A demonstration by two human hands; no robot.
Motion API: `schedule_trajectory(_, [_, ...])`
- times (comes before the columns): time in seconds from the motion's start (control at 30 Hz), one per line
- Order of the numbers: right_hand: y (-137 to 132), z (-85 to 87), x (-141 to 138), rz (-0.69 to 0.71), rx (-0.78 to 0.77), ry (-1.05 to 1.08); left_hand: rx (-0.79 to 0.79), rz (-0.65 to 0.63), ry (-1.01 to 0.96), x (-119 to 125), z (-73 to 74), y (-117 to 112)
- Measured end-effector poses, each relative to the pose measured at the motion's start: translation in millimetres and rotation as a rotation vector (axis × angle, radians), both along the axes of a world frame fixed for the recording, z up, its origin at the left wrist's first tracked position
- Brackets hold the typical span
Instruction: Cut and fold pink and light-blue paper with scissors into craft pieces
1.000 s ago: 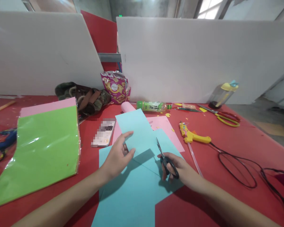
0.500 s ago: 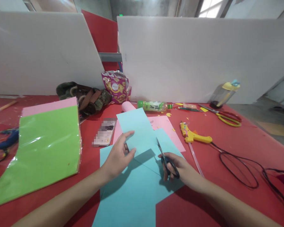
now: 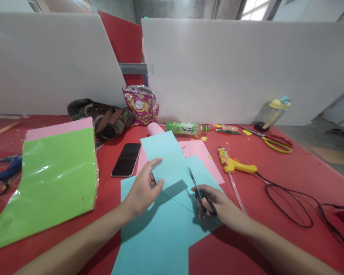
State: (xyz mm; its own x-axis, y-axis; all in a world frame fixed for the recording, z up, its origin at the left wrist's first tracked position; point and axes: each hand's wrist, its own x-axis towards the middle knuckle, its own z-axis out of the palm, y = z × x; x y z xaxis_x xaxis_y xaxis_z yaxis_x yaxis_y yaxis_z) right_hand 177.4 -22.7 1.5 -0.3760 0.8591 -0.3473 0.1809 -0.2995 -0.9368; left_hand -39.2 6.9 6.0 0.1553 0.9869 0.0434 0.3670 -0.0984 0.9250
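My left hand (image 3: 145,187) is at the left edge of a light-blue rectangle of paper (image 3: 167,156), which is raised and casts a shadow. Its index finger lies over the paper and the thumb is apart; the other fingers are partly hidden beneath, apparently gripping it. In my right hand (image 3: 210,202) are black-handled scissors (image 3: 200,193), fingers through the loops, blades pointing up and away just right of the raised piece. Under both hands larger light-blue sheets (image 3: 154,236) overlap on the red table.
Left lies a plastic pack of green and pink sheets (image 3: 60,172), with a phone (image 3: 126,160) nearer the middle. Behind are a snack bag (image 3: 140,105) and green-labelled bottle (image 3: 185,128). Right are a yellow glue gun (image 3: 235,165), its black cable (image 3: 286,191) and larger scissors (image 3: 276,143).
The phone's screen, lit with a picture before, is now dark. Both hands, the paper and the scissors have hardly moved.
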Motion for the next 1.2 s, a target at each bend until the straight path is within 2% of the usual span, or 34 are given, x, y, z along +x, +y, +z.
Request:
schedule_trajectory(0.3, [0.7,-6.2,1.7,0.016,0.023,0.000,0.000,-0.005,-0.029,-0.3,-1.3,0.6])
schedule_trajectory(0.43, [0.6,-2.9,0.7,0.008,0.017,-0.003,0.001,-0.006,-0.019,-0.6,0.4,-0.3])
schedule_trajectory(0.7, [0.9,-2.0,1.0,0.016,-0.045,0.034,-0.180,0.008,0.073,1.5,5.0,3.1])
schedule_trajectory(1.03, [0.7,0.5,-0.1,0.002,-0.090,0.049,-0.217,0.041,0.055,-0.1,4.3,2.3])
schedule_trajectory(1.2, [-0.2,-0.7,0.4,-0.011,-0.096,0.066,-0.277,0.052,-0.019,1.3,7.8,3.0])
